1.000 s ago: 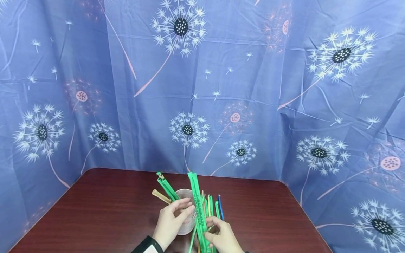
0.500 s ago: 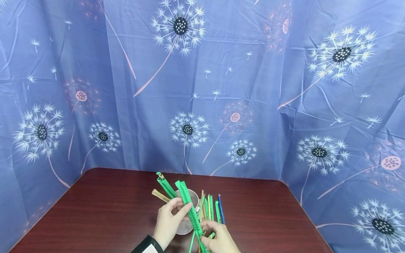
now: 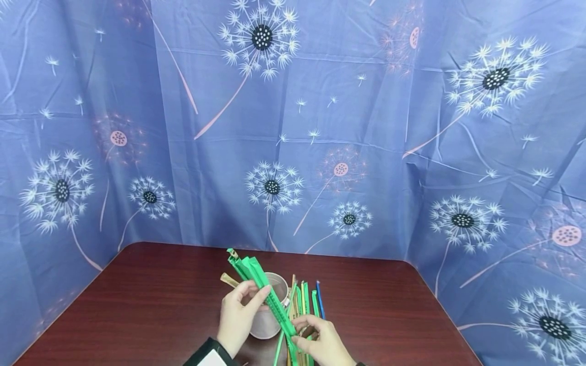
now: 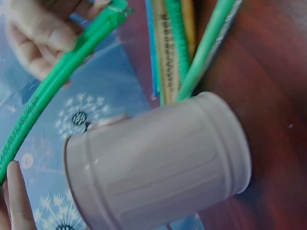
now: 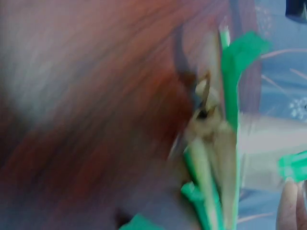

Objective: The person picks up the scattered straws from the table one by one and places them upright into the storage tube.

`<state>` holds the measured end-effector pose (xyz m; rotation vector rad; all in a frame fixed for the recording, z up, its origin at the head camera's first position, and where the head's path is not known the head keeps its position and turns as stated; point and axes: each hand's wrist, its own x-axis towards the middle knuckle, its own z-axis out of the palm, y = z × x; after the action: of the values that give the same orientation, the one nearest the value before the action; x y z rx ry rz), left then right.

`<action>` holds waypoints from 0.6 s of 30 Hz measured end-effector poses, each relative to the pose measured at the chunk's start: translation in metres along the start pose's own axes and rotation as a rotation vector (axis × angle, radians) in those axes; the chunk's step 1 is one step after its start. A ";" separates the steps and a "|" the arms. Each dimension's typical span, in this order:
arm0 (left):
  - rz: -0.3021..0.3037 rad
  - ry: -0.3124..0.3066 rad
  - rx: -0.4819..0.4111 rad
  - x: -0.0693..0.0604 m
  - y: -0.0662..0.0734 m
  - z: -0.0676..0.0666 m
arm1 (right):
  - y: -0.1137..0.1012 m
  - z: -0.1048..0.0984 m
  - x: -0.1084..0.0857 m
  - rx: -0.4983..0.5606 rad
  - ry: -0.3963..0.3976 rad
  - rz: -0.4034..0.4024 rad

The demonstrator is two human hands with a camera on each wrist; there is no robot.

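Both my hands hold long, slim green packets with dark print [image 3: 274, 305], slanting in front of a pale grey mug [image 3: 265, 328]. The left hand [image 3: 238, 315] pinches them partway up between thumb and fingers. Near the lower end, the right hand [image 3: 322, 340] pinches them with thumb and fingertips. In the left wrist view, the right hand [image 4: 41, 33] holds the packets' end, and the mug [image 4: 158, 158] appears lying sideways because of the camera's angle. A tan packet [image 3: 229, 279] and other green packets lean out of the mug to the left.
Right of the mug, several green, tan and yellow sticks or packets [image 3: 304, 295] lie side by side, with a blue stick [image 3: 320, 300] outermost. The dark red-brown table [image 3: 160, 305] meets a blue dandelion-print curtain [image 3: 206, 203] at its back and sides.
The upper end of the held green packets has swung left across the mug, tilting them further. My left hand has shifted slightly left; the right hand stays near the lower end.
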<state>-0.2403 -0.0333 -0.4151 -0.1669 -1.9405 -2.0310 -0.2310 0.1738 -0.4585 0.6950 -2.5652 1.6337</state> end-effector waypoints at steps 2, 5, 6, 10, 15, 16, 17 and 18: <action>0.018 0.039 -0.013 0.003 0.002 -0.002 | 0.003 -0.003 0.000 0.027 0.004 0.066; 0.044 0.086 -0.030 0.006 0.005 -0.007 | 0.006 -0.005 -0.001 0.059 0.013 0.158; 0.052 0.102 -0.039 0.008 0.005 -0.009 | 0.007 -0.006 -0.001 0.064 0.015 0.176; 0.076 0.164 -0.059 0.013 0.010 -0.015 | 0.012 -0.006 -0.001 0.030 0.028 0.208; 0.112 0.235 -0.084 0.018 0.019 -0.022 | 0.023 -0.011 -0.002 -0.039 0.052 0.254; 0.123 0.250 -0.094 0.019 0.020 -0.023 | 0.025 -0.012 -0.002 -0.049 0.053 0.270; 0.128 0.266 -0.101 0.019 0.021 -0.023 | 0.027 -0.013 -0.003 -0.068 0.057 0.285; 0.136 0.281 -0.106 0.020 0.021 -0.024 | 0.029 -0.014 -0.003 -0.091 0.061 0.295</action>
<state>-0.2491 -0.0607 -0.3907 -0.0338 -1.6094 -1.9513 -0.2421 0.1970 -0.4774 0.2657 -2.7828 1.5644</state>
